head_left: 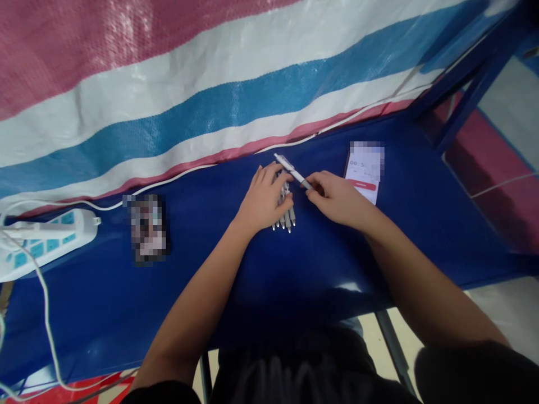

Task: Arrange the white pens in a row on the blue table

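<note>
On the blue table a bunch of white and grey pens (288, 217) lies side by side, their metal tips toward me. My left hand (265, 196) rests over the bunch, with its fingers curved across the upper part and the thumb along the right side, so much of the pens is hidden. Between thumb and fingers of my right hand (334, 196) is a single white pen (292, 169). It is pinched at its grey grip end, tilted, with the other end pointing away to the upper left, close to the left fingertips.
A phone with a lit timer screen (364, 168) lies just beyond my right hand. Left on the blue table (202, 224) are a blurred dark-edged object (149, 230) and a white power strip (54, 238) with cables. A striped sheet (210, 84) hangs along the back edge.
</note>
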### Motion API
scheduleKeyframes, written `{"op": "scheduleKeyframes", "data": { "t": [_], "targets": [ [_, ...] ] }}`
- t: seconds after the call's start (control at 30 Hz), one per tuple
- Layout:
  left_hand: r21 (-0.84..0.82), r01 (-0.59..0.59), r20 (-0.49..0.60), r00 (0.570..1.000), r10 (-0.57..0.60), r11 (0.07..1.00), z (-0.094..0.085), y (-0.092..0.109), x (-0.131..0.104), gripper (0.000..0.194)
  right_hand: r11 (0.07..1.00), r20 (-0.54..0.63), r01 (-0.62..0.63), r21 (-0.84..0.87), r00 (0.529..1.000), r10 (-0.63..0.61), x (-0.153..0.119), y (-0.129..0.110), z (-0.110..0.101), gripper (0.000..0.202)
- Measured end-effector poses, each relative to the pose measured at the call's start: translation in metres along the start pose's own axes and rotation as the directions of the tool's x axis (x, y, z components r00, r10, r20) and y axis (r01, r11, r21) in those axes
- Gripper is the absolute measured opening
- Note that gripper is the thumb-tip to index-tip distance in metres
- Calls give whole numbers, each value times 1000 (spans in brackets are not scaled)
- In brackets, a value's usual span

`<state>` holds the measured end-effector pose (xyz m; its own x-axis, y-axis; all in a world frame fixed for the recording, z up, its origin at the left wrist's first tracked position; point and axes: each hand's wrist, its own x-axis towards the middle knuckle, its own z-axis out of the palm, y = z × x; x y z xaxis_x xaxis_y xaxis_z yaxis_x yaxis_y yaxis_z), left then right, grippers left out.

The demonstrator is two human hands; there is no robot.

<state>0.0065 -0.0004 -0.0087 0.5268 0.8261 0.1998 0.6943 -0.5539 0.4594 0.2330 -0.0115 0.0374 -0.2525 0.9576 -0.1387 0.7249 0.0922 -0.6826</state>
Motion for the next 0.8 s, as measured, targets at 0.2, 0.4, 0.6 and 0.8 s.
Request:
{"op": "scheduleKeyframes", "data": {
  "t": [0.2, 0.4, 0.6, 0.8],
  "targets": [
    [-32, 25, -46, 999, -27, 999, 2, -4, 0, 50, 998, -43, -44, 47, 998, 46, -1, -1, -1, 12],
    [-295, -58, -171, 985, 7, 954, 2, -22, 0, 67, 990, -20, 74, 116, 997, -72, -2, 1, -2, 23],
    [-783, -125, -244, 963, -117, 610, -16, -15, 6, 71, 903, 146, 170, 394, 959, -244, -4, 7, -10, 41],
    [-945, -2, -75, 974, -212, 326, -38, 9, 7, 40, 614, 459, -123, 780, 780, -426, -7, 11, -8, 48]
  ]
}}
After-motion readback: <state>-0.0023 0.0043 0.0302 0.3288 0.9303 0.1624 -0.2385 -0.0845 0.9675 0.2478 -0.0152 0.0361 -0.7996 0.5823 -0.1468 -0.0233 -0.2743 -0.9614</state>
